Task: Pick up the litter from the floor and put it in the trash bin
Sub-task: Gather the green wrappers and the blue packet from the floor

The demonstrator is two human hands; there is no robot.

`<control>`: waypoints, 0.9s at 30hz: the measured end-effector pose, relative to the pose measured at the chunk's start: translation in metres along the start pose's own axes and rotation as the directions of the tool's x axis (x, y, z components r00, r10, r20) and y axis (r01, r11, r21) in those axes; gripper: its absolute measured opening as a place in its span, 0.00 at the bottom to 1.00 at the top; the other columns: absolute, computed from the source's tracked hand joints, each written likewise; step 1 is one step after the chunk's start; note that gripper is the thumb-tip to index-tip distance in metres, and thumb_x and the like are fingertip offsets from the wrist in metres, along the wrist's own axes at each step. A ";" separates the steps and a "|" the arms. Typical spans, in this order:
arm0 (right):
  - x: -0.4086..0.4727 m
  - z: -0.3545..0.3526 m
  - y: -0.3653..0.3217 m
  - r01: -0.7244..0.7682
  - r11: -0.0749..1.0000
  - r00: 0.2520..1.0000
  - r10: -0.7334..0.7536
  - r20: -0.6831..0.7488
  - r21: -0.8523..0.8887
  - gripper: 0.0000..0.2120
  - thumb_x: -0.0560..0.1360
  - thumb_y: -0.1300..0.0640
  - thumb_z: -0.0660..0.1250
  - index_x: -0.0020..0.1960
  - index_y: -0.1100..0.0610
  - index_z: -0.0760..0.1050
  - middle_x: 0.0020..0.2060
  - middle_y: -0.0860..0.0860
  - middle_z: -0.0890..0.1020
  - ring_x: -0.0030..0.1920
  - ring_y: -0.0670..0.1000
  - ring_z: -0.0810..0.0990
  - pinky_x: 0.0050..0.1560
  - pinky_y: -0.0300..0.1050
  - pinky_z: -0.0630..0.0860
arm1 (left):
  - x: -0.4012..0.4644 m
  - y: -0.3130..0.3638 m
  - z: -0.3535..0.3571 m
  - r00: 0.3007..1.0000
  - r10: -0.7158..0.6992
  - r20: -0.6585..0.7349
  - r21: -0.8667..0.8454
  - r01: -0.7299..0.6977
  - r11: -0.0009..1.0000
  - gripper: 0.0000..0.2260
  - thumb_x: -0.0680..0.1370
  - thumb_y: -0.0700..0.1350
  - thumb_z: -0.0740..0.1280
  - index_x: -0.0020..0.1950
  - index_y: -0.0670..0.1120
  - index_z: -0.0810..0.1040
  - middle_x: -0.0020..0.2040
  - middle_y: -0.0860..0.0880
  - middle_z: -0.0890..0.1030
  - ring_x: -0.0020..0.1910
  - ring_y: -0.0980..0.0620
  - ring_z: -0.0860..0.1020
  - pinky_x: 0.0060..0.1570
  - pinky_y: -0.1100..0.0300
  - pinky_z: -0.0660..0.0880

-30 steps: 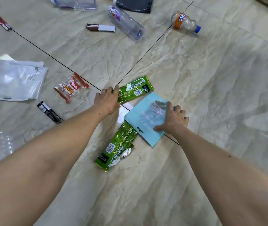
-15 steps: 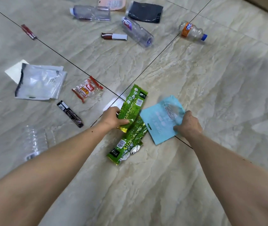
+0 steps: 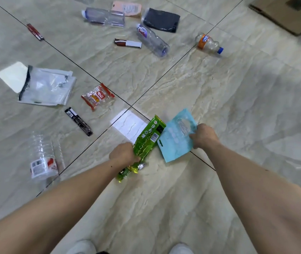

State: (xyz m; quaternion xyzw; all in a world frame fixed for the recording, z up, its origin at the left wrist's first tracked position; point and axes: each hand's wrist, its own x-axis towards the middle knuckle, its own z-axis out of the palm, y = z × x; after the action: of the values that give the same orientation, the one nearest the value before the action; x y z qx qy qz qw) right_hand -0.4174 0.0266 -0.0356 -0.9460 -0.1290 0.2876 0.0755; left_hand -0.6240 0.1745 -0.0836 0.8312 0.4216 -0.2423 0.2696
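Observation:
My left hand (image 3: pixel 123 154) grips a green snack wrapper (image 3: pixel 148 137) by its lower end. A second green wrapper (image 3: pixel 126 173) shows below that hand; whether the hand holds it too I cannot tell. My right hand (image 3: pixel 203 136) pinches the right edge of a light blue pouch (image 3: pixel 175 140), which is lifted off the tiled floor. A white slip of paper (image 3: pixel 129 123) lies flat just left of the green wrapper. No trash bin is in view.
Litter lies around: a red snack packet (image 3: pixel 97 96), a black sachet (image 3: pixel 78 121), clear plastic bags (image 3: pixel 45 88), a crushed clear bottle (image 3: pixel 42 158), several bottles (image 3: pixel 152 40) and wrappers farther off. A cardboard box (image 3: pixel 289 11) sits at top right. My shoes (image 3: pixel 83 247) are at the bottom.
Both hands closed on their items and lifted them toward me. The green wrapper turned upright in my left hand, and the blue pouch rose off the floor. The view pulled back.

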 end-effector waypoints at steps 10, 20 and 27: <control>-0.117 -0.106 -0.090 0.065 0.997 0.987 -0.071 0.144 0.044 0.08 0.73 0.61 0.60 0.48 0.60 0.76 0.38 0.59 0.85 0.42 0.59 0.85 0.49 0.53 0.82 | -0.121 -0.033 -0.142 0.978 -0.180 0.102 -0.272 0.201 0.941 0.18 0.79 0.56 0.63 0.55 0.41 0.71 0.50 0.44 0.78 0.50 0.43 0.77 0.48 0.54 0.75; -0.294 -0.236 -0.255 0.320 0.941 0.929 -0.290 0.229 -0.108 0.08 0.75 0.55 0.61 0.49 0.57 0.76 0.44 0.58 0.85 0.48 0.57 0.83 0.49 0.49 0.80 | -0.299 -0.084 -0.323 0.888 -0.435 0.150 -0.573 0.436 0.694 0.15 0.81 0.47 0.58 0.62 0.38 0.66 0.42 0.45 0.74 0.45 0.46 0.78 0.40 0.56 0.72; -0.409 -0.270 -0.375 0.583 0.777 0.798 -0.493 0.347 -0.236 0.07 0.76 0.60 0.59 0.51 0.59 0.75 0.50 0.60 0.83 0.51 0.59 0.83 0.51 0.51 0.80 | -0.417 -0.161 -0.411 0.775 -0.612 0.158 -0.699 0.525 0.486 0.09 0.77 0.43 0.60 0.55 0.39 0.70 0.51 0.39 0.79 0.46 0.43 0.77 0.40 0.57 0.70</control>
State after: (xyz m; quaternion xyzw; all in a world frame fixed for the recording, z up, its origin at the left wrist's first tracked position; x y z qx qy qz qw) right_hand -0.6682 0.2483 0.4829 -0.8197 -0.4516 0.3515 -0.0227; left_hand -0.9051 0.2853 0.4434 0.4855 0.7456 -0.0888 0.4478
